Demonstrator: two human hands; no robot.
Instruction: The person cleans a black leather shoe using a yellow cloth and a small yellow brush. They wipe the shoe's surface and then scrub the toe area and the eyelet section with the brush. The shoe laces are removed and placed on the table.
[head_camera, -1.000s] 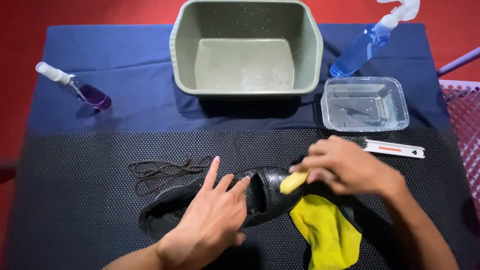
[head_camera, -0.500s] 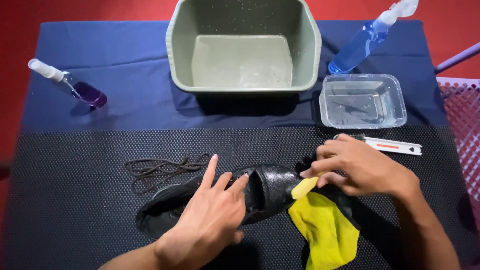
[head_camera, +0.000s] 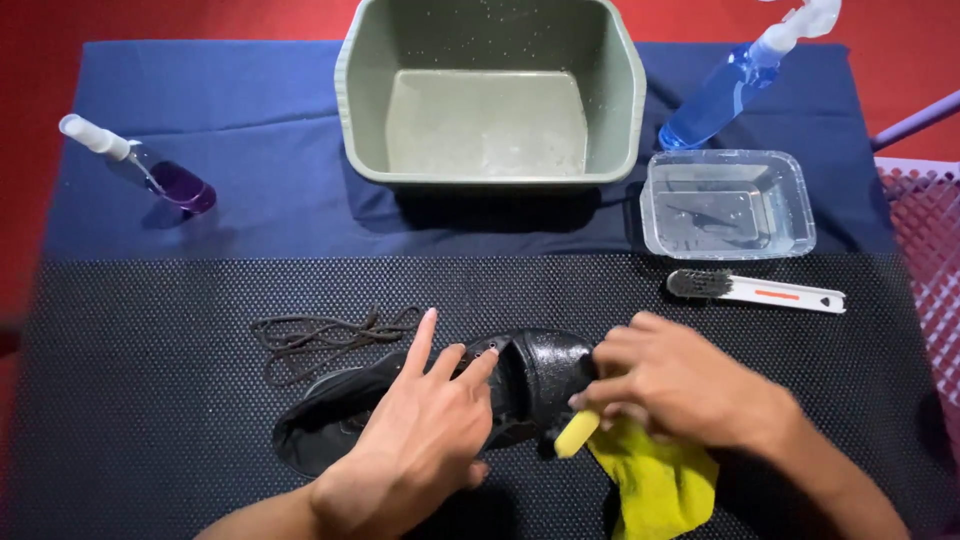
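Since a second ago the right hand (head_camera: 680, 385) has slid its yellow cloth (head_camera: 655, 480) down the toe of the black shoe (head_camera: 520, 385), from the top of the toe cap to its near edge. That hand is closed around a bunched corner of the cloth, the rest trailing below the wrist. The left hand (head_camera: 430, 440) lies flat over the middle of the shoe, fingers spread, gripping nothing. The shoe lies on its side on the black mat (head_camera: 150, 420) covering the worktop. Loose laces (head_camera: 320, 335) lie just beyond the left hand. Beyond the right hand are a brush (head_camera: 755, 290), a clear tub (head_camera: 725, 205), a blue spray bottle (head_camera: 735, 85) and a green basin (head_camera: 490, 95); a purple spray bottle (head_camera: 140, 165) lies far left.
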